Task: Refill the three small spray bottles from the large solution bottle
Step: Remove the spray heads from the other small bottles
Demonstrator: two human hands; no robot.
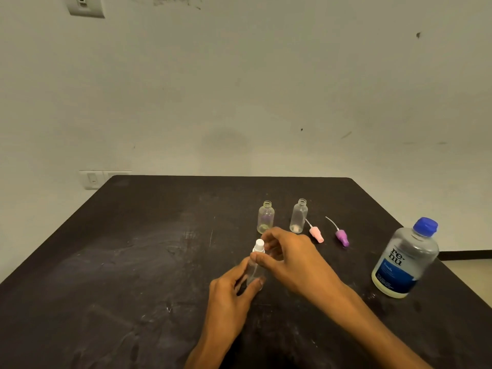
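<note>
With the left hand grasping the third spray bottle near table centre, right-hand fingers apparently pinching its white cap, abrupt twisting could topple it.

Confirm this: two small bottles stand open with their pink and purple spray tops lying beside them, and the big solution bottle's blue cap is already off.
Wrong on the cap. In the head view the blue cap is on the large solution bottle. The two open small bottles and the pink and purple spray tops are as stated.
</note>
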